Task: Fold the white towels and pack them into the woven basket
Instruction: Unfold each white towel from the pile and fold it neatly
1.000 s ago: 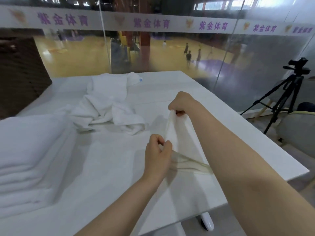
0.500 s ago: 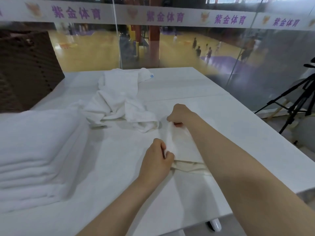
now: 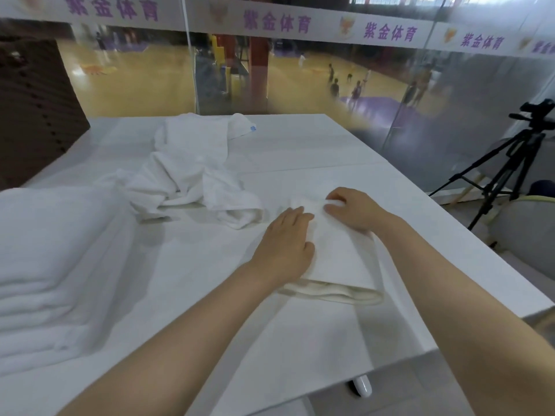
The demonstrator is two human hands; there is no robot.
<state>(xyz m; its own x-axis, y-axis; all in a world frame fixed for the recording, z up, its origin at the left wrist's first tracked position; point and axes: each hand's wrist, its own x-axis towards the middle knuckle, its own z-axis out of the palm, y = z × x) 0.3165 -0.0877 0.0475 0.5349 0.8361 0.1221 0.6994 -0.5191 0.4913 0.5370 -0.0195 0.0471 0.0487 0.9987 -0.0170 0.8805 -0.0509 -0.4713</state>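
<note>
**Both hands flat on a folded towel**

The left hand [image 3: 285, 244] lies open, fingers straight and together, its grip holding nothing; the palm presses on the left edge of the folded towel [image 3: 336, 259]. The right hand [image 3: 356, 211] rests on the towel's far end with fingers spread and only lightly bent, touching the cloth rather than clutching it. Both forearms reach forward from the lower edge of the view, the right one crossing over the towel's right side.

The folded towel lies on the white worktop [image 3: 300, 151], near its right edge, with its rolled fold toward the person. A crumpled towel [image 3: 192, 175] sits just beyond the left hand, apart from it. A stack of folded towels [image 3: 45, 265] fills the left side of the worktop. A tripod [image 3: 504, 166] stands on the floor to the right.
</note>
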